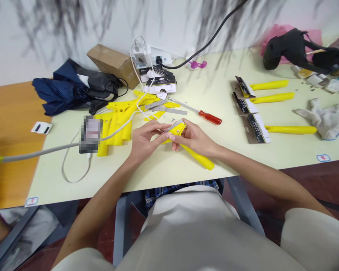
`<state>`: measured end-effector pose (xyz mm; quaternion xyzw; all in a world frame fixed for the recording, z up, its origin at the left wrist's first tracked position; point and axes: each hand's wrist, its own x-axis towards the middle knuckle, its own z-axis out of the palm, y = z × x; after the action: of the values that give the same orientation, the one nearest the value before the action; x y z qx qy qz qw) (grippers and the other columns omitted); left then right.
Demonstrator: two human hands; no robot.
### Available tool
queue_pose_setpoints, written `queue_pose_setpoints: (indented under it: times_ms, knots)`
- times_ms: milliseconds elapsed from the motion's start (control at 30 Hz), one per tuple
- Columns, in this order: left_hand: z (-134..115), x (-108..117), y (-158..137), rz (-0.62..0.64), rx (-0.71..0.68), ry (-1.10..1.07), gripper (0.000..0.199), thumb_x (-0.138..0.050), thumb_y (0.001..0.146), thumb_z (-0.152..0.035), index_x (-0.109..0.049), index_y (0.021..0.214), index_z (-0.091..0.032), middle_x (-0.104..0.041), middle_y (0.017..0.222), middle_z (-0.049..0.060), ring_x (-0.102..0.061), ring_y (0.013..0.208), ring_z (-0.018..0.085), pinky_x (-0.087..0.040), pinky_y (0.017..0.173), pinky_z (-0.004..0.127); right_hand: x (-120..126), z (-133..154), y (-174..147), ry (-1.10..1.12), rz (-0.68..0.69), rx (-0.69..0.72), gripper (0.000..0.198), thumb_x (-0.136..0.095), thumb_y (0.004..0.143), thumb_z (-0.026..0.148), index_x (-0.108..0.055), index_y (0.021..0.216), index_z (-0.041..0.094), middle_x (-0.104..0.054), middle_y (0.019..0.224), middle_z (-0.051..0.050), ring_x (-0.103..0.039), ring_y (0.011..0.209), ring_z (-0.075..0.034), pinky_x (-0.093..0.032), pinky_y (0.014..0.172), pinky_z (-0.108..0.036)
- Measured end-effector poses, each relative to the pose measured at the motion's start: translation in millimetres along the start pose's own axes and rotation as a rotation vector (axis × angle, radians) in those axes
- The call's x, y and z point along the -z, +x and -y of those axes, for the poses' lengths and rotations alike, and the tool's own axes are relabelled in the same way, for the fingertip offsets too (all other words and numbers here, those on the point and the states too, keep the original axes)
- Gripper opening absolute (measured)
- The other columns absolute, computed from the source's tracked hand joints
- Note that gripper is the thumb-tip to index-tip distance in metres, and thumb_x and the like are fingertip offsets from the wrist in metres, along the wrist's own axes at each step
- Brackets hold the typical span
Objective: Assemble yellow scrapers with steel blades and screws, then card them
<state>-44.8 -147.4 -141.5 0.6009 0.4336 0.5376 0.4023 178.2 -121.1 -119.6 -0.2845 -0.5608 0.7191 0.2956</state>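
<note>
My left hand [144, 142] and my right hand [198, 140] both grip a yellow scraper [199, 157] above the table's front edge. Its long handle slants down to the right, and a grey metal blade [173, 125] shows at its head between my fingers. The left fingertips pinch the blade end; the right hand wraps the head from the other side. Just beyond lie tiny screws [173, 120], loose grey blades [173, 111] and a red-handled screwdriver [210, 117]. A pile of yellow scraper handles [118, 122] lies left of my hands.
Several scrapers in card sleeves [258, 130] lie at the right, with a white glove [326, 118] beyond. Small black-and-white boxes [161, 84], a cardboard box [115, 66] and a dark blue umbrella [58, 88] stand behind. A grey cable [45, 151] crosses the left side.
</note>
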Motion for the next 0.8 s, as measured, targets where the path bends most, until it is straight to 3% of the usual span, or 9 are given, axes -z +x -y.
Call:
queue_pose_setpoints:
  times_ms: [233,467,800]
  knots:
    - [-4.9,-2.9,-1.0,-0.087,0.138,0.017,0.025,-0.094,0.09,-0.046,-0.093,0.104,-0.025,-0.086,0.105,0.01,-0.079,0.098,0.024,-0.065,0.089,0.038,1.8,-0.5,-0.4,-0.017,0.019,0.014,0.043,-0.087,0.098,0.047,-0.052,0.11,0.026,-0.078,0.086,0.001,-0.079,0.077,-0.021,-0.068,0.077,-0.04]
    - [-5.4,-6.8,-4.1,-0.137,0.023,0.056,0.02,-0.09,0.095,-0.044,-0.092,0.106,-0.027,-0.085,0.103,0.008,-0.076,0.093,0.02,-0.061,0.08,0.034,1.7,1.0,-1.0,-0.004,0.048,0.014,0.04,-0.084,0.099,0.042,-0.054,0.119,0.024,-0.077,0.086,0.002,-0.079,0.075,-0.022,-0.068,0.074,-0.04]
    - [-5.9,-5.4,-4.0,-0.088,0.007,0.091,0.022,-0.091,0.094,-0.047,-0.093,0.105,-0.029,-0.084,0.099,0.008,-0.074,0.09,0.02,-0.061,0.079,0.035,3.9,-0.9,-2.0,0.0,0.061,0.021,0.034,-0.079,0.104,0.04,-0.052,0.116,0.024,-0.077,0.09,0.0,-0.081,0.084,-0.022,-0.068,0.083,-0.041]
